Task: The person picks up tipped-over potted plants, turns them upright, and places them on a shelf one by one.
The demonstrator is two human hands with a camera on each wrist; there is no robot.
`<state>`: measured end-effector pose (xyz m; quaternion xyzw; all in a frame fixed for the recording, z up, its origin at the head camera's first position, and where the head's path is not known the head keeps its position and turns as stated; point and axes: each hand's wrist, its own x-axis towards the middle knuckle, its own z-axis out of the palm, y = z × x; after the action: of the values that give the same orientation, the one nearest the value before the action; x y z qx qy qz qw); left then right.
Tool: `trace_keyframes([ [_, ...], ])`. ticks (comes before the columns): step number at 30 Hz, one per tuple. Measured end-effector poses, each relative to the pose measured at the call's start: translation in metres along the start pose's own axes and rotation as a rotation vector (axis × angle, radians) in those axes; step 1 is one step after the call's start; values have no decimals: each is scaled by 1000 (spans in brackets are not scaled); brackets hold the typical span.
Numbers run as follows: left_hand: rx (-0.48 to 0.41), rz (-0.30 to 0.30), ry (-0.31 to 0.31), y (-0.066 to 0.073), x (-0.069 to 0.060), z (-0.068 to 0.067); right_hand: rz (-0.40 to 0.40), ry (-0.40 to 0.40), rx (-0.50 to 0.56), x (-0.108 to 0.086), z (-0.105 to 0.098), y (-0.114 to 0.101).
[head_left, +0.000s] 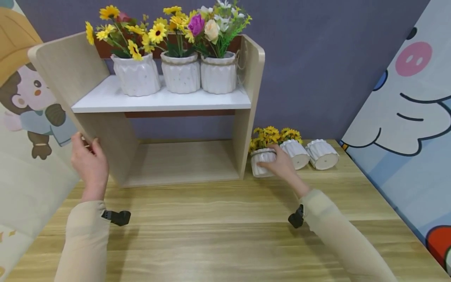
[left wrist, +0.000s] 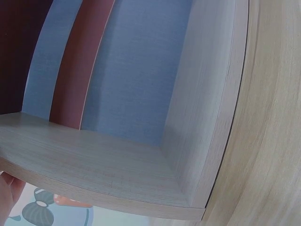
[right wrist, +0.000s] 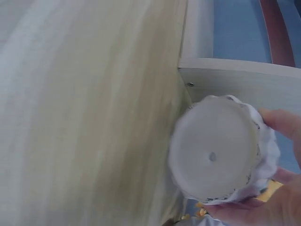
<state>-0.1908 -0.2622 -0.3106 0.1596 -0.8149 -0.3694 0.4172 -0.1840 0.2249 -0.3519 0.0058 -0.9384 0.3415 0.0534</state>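
My right hand (head_left: 280,162) grips a ribbed white flowerpot (head_left: 261,158) with yellow flowers (head_left: 266,136), just outside the right side panel of a wooden shelf unit (head_left: 183,162). The right wrist view looks at the underside of this flowerpot (right wrist: 214,148), with thumb and fingers around its wall. At the other end of the unit, my left hand (head_left: 91,164) is against the outside of the left side panel (head_left: 98,137). Only a bit of that left hand (left wrist: 7,193) appears in the left wrist view, beyond the panel's front edge.
Potted flowers stand on the white upper shelf (head_left: 158,102): yellow ones (head_left: 136,74), more yellow ones (head_left: 180,72) and a mixed bunch (head_left: 218,72). Two flowerpots, one white (head_left: 296,152) and another white (head_left: 322,153), lie on their sides at the right on the wooden table (head_left: 197,235).
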Motion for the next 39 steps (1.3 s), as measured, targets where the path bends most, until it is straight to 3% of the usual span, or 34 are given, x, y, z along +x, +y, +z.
trace_keyframes([
  [8,-1,3,1,1,-1,0,-37,100,61,-10,5,7],
  [17,5,-6,-18,0,-2,0,-61,141,114,-19,9,19],
  [26,9,-9,-3,2,-1,-1,-97,158,90,-33,9,29],
  [33,7,-21,-10,1,-1,-1,-49,130,97,-42,9,35],
  [39,5,-1,3,2,-2,0,26,100,172,-46,8,40],
])
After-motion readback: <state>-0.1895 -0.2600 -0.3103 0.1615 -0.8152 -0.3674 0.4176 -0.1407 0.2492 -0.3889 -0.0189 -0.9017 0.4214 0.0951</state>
